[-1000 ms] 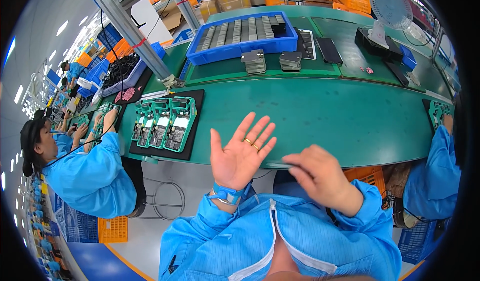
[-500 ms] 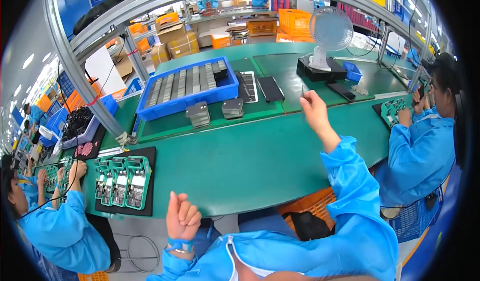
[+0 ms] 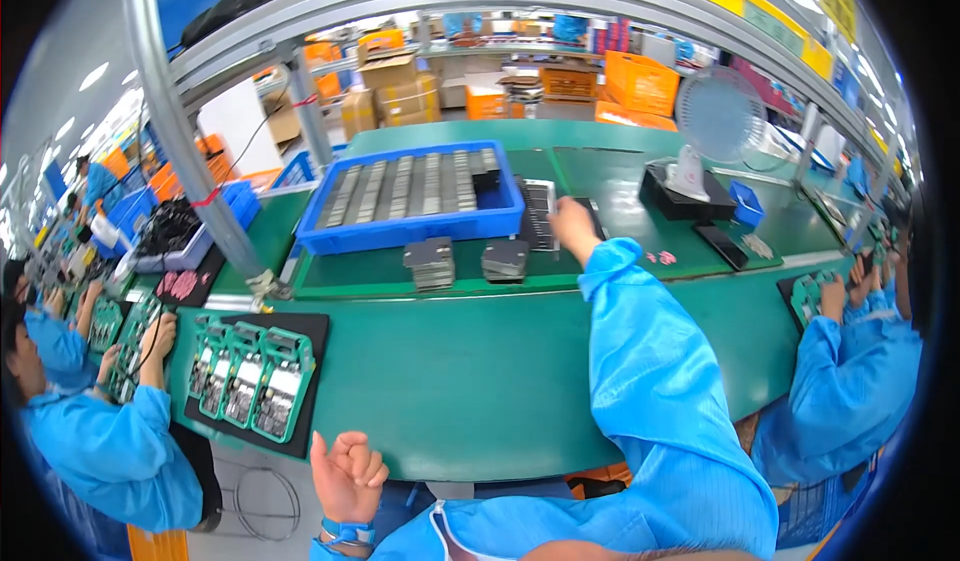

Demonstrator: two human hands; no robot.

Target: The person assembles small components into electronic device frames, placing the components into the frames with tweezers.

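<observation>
My right hand (image 3: 573, 229) reaches across the green bench with its fingers closed, beside a white-framed sheet of dark strips (image 3: 540, 215) and a dark flat panel (image 3: 600, 219). Half a second earlier a thin pointed tool showed in these fingers; from this angle the hand hides it. Below the bench's near edge, my left hand (image 3: 347, 476) is loosely curled with nothing in it. Two stacks of grey plates, a left stack (image 3: 430, 265) and a right stack (image 3: 504, 260), stand in front of a blue tray (image 3: 420, 229) holding rows of similar pieces.
Green frames with circuit boards (image 3: 240, 376) lie on a black mat at left. A fan (image 3: 688, 173) stands on a black box, near a phone (image 3: 720, 245) and a small blue bin (image 3: 746, 204). A metal post (image 3: 190, 151) rises at left. Co-workers sit on both sides.
My right hand has moved left and forward, to the white-framed sheet and the dark panel. Small pink pieces are now uncovered on the bench. My left hand stays low, and the view has shifted.
</observation>
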